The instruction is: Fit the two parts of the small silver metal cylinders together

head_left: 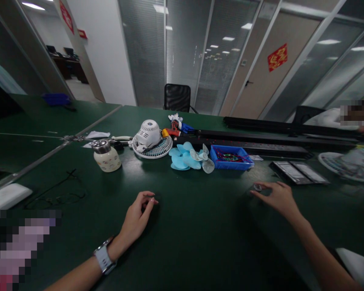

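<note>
My right hand (280, 198) pinches a small round, shiny grey piece (257, 187) between thumb and fingertips, just above the green table (194, 234). On the left, my left hand (141, 212) is closed with the fingers curled toward the thumb, low over the table. What it holds, if anything, is too small to make out. Beyond the hands lie light blue fan blades (185, 155) with smaller clear blades (204, 159) against them. Right of these stands a blue tray (232, 163) of thin coloured wires. A white fan housing (148, 135) rests on a round white grille (157, 151).
A cream jar with a metal lid (106, 157) stands at left. Behind are an orange power drill (174, 130) and long black rails (255, 141). Flat rectangular panels (300, 171) and another fan grille (336, 163) lie at right, near a person (327, 117). Dark cable (57, 198) lies left.
</note>
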`<action>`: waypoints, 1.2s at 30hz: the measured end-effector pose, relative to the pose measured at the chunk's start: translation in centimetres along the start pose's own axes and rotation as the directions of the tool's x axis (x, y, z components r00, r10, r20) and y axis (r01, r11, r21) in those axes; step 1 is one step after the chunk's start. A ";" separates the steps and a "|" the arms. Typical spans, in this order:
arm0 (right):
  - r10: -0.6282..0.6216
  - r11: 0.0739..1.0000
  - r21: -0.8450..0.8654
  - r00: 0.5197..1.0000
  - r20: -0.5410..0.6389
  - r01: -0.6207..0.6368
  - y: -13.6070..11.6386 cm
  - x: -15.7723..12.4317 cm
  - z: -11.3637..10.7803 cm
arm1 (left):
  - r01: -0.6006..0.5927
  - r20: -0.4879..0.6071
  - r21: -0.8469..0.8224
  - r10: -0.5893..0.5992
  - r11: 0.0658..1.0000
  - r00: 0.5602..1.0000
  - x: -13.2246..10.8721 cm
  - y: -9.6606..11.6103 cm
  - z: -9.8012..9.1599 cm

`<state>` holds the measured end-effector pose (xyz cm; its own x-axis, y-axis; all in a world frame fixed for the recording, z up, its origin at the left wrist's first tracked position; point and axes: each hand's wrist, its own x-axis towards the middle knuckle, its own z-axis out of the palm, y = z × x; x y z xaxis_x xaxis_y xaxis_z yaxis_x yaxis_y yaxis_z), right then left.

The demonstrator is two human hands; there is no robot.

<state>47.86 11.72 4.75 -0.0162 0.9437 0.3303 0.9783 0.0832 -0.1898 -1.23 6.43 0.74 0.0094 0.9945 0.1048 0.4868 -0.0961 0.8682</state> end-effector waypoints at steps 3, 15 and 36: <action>-0.148 0.983 0.116 0.989 0.028 0.144 -5.2 -0.7 0.5 | -0.018 0.005 0.000 0.018 1.000 1.000 -0.1 0.1 0.0; -0.456 0.629 0.747 0.880 0.132 0.215 -24.7 -4.5 5.2 | -0.347 -0.013 0.021 0.347 0.938 0.938 -1.8 0.9 0.5; -0.413 0.571 0.818 0.885 0.216 0.067 -24.8 -5.1 6.4 | -0.268 -0.115 -0.104 0.256 0.958 0.960 -0.5 3.3 1.7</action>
<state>22.38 6.90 1.89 -0.4633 0.8695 0.1711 0.3882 0.3727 -0.8428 1.82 5.70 2.71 0.0331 0.9249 0.3787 0.3727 -0.3631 0.8540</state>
